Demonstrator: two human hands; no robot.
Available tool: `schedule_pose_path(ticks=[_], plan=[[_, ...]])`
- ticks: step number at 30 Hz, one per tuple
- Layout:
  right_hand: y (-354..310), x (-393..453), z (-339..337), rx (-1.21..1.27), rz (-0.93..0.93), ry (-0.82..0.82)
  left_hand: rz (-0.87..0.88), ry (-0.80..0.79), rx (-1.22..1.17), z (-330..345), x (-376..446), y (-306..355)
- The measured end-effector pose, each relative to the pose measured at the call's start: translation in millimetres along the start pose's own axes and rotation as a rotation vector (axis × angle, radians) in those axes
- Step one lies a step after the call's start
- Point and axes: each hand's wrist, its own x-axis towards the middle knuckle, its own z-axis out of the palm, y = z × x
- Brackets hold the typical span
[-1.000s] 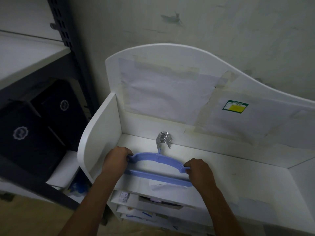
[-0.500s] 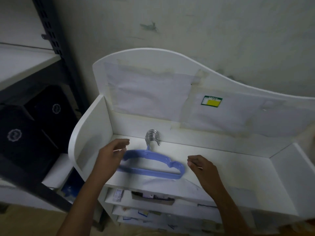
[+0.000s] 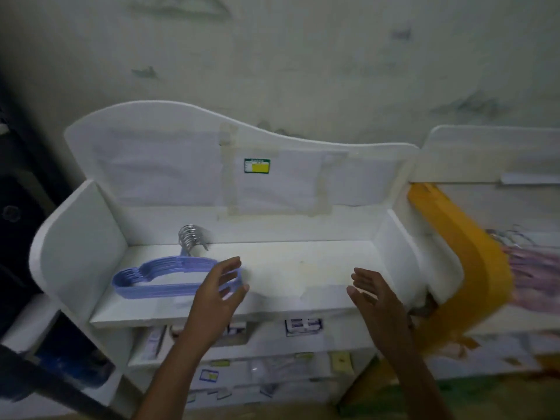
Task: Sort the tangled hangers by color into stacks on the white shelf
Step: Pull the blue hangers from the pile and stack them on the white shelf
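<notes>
Head view: stack of blue plastic hangers with metal hooks (image 3: pixel 169 275) lying flat at the left end of the white wooden shelf (image 3: pixel 303 262). Left hand (image 3: pixel 216 294) and right hand (image 3: pixel 375 297) hover above the shelf, fingers spread, holding nothing.

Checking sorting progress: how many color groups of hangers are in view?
2. A blue stack lies on the shelf's left side, partly behind the left hand. A blurred pinkish pile sits far right, beyond the shelf. More may be out of view.

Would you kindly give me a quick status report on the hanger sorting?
Left hand and right hand open, holding nothing. Blue hanger stack lying flat on white shelf, left side. Nothing in the way.
</notes>
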Motion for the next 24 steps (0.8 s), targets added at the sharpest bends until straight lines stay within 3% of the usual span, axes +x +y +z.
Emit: schedule_pose_path(ticks=[14,24], plan=[[77.5,-116.3,-230.6,-0.094,0.107,0.287,0.096,-0.281,0.011,215.2,-93.5,71.5],[114.2,-149.5,-332.1,-0.085,0.179,0.443,0.142,-0.447,0.024,339.8,-105.9,114.3]])
